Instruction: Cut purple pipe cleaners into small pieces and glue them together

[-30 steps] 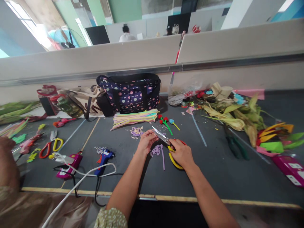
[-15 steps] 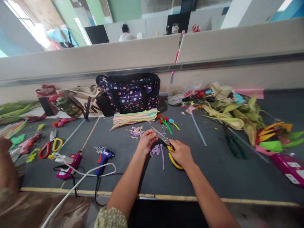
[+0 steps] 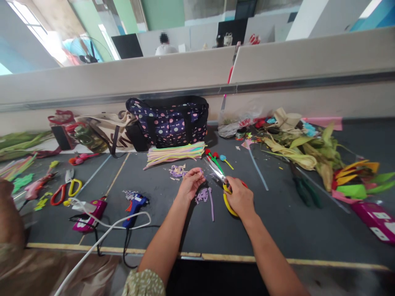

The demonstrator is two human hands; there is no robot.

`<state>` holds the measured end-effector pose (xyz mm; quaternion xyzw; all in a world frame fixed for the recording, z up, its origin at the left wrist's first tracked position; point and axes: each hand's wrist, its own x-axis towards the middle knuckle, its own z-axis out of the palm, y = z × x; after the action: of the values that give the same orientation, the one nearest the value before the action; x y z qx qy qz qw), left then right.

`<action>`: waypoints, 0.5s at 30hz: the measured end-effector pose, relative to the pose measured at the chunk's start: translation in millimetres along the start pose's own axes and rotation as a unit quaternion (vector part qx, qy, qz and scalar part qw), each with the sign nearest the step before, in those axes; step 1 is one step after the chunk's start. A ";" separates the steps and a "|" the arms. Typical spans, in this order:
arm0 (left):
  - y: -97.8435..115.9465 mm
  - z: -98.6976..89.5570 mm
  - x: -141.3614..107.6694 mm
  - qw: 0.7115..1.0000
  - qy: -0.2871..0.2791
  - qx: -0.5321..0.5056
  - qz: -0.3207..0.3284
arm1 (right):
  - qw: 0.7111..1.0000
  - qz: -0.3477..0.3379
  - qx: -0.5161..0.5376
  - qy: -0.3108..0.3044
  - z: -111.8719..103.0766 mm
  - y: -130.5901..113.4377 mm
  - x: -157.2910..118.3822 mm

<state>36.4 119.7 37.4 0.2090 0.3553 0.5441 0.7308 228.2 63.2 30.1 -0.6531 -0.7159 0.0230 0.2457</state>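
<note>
My left hand (image 3: 191, 183) is closed in a pinch on a small purple piece of pipe cleaner (image 3: 201, 171), mostly covered by the fingers. Scissors (image 3: 227, 190) with yellow and red handles are in my right hand (image 3: 240, 198); their blades point up and left, apart from my left hand. Below and between the hands lies a pile of short purple cuttings (image 3: 202, 195), with a longer purple pipe cleaner (image 3: 211, 205) beside it. Past the blades are a pipe-cleaner stem with red pompoms (image 3: 215, 155) and a yellow one with a blue tip (image 3: 226, 160).
A bundle of pastel pipe cleaners (image 3: 175, 155) lies before a patterned bag (image 3: 173, 123). On the left are a blue glue gun (image 3: 135, 209), a magenta device (image 3: 92, 216), cables, other scissors (image 3: 68, 187) and a co-worker's arm (image 3: 10, 218). Dried husks (image 3: 304, 152) and pliers (image 3: 304, 187) lie right.
My right hand has drawn the scissors a little right, so the blades are now away from my left fingers. My left hand stays nearly where it was, still pinching.
</note>
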 end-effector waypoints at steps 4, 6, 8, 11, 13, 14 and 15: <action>1.0 0.2 0.4 1.000 0.011 -0.009 -0.002 | 1.000 -0.014 -0.001 -0.017 1.6 -1.8 -0.1; 1.4 0.3 0.8 1.000 0.016 -0.012 -0.004 | 0.999 -0.023 -0.009 -0.025 2.3 -3.3 -0.1; 1.7 0.2 1.1 1.000 0.020 -0.013 -0.005 | 0.999 -0.034 -0.013 -0.033 2.3 -4.8 -0.1; 1.7 0.2 1.1 1.000 0.021 -0.014 -0.002 | 0.998 -0.041 -0.016 -0.039 1.7 -5.9 0.0; 1.4 0.5 0.9 1.000 0.018 -0.014 0.003 | 0.998 -0.043 -0.020 -0.041 2.0 -5.8 -0.2; 1.3 0.7 0.8 1.000 0.016 -0.014 0.004 | 0.998 -0.044 -0.022 -0.041 2.4 -5.5 -0.3; 1.3 0.9 0.7 1.000 0.015 -0.013 0.005 | 0.998 -0.045 -0.024 -0.041 3.0 -5.1 -0.4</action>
<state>36.3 120.8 38.6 0.1928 0.3577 0.5557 0.7253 222.3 62.9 29.1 -0.6241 -0.7546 0.0216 0.2016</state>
